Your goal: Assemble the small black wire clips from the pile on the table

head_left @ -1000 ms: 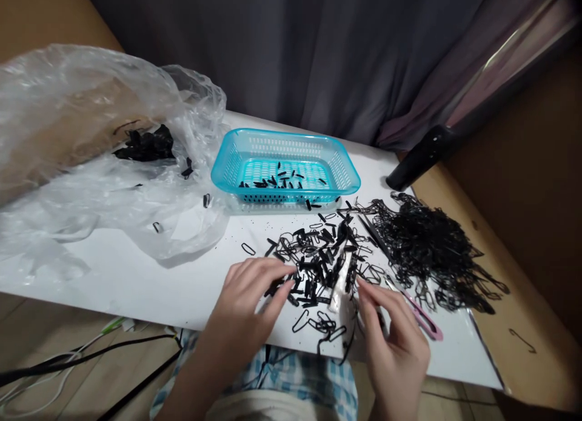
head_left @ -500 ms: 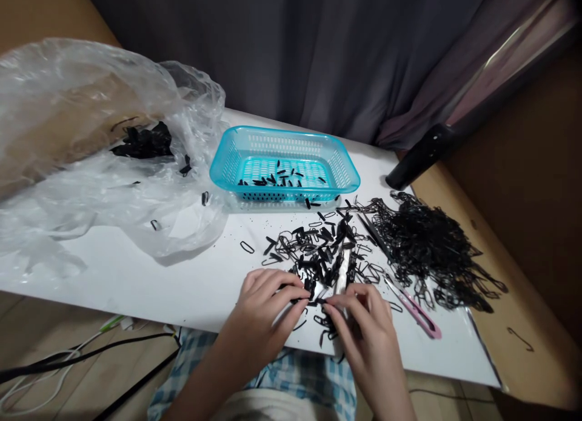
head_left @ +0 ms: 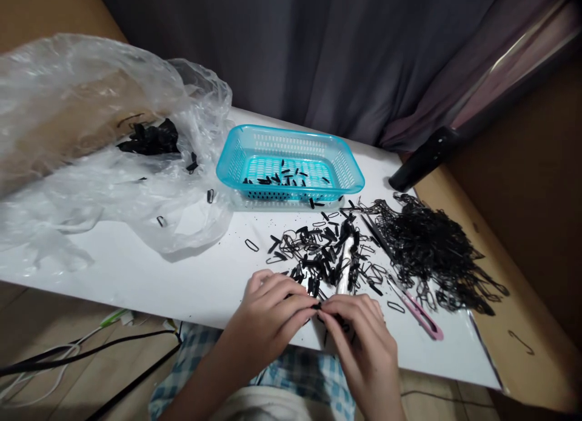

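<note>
My left hand (head_left: 277,309) and my right hand (head_left: 359,327) meet near the table's front edge. Their fingertips pinch a small black piece (head_left: 317,307) between them, mostly hidden by the fingers. Just beyond lies a loose pile of small black pieces and thin loops (head_left: 322,257), with a white strip (head_left: 346,260) among them. Behind it stands a blue plastic basket (head_left: 291,191) with several small black pieces inside.
A tangled black heap (head_left: 431,245) lies at the right, beside a pink-handled tool (head_left: 422,318) and dark tweezers (head_left: 377,233). A clear plastic bag (head_left: 150,209) spreads over the left. A black cylindrical object (head_left: 421,160) stands at the back right.
My hands have come together, and their fingertips now meet at the small black piece. The whole view has shifted slightly.
</note>
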The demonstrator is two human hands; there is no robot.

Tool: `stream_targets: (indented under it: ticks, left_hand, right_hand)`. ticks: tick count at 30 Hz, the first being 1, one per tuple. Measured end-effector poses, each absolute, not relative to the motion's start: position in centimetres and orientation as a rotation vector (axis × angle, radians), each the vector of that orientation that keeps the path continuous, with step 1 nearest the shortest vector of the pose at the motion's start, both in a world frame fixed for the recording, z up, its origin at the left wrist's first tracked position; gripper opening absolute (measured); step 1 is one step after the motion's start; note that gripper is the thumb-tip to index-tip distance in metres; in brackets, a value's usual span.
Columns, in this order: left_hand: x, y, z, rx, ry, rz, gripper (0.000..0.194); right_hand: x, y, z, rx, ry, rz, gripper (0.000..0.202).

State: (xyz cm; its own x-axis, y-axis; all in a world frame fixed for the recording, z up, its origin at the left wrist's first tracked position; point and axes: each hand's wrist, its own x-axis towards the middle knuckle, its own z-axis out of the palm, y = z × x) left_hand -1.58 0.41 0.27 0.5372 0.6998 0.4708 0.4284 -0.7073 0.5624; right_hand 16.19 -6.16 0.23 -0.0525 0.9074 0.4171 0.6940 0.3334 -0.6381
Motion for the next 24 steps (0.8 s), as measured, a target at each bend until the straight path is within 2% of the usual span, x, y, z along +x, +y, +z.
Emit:
stream_targets:
  ticks: [12,24]
  left_hand:
    - [-2.2,0.4,0.7,2.359,0.844,1.005,0.017]
    - [-2.6,0.4,0.6,2.391,0.747,1.110,0.016]
  right_hand:
    - [15.4,-6.6,0.7,-1.360,-1.687,0.540,0.021]
    - [15.6,-6.7,0.1,-1.286,-1.734,0.507,0.018]
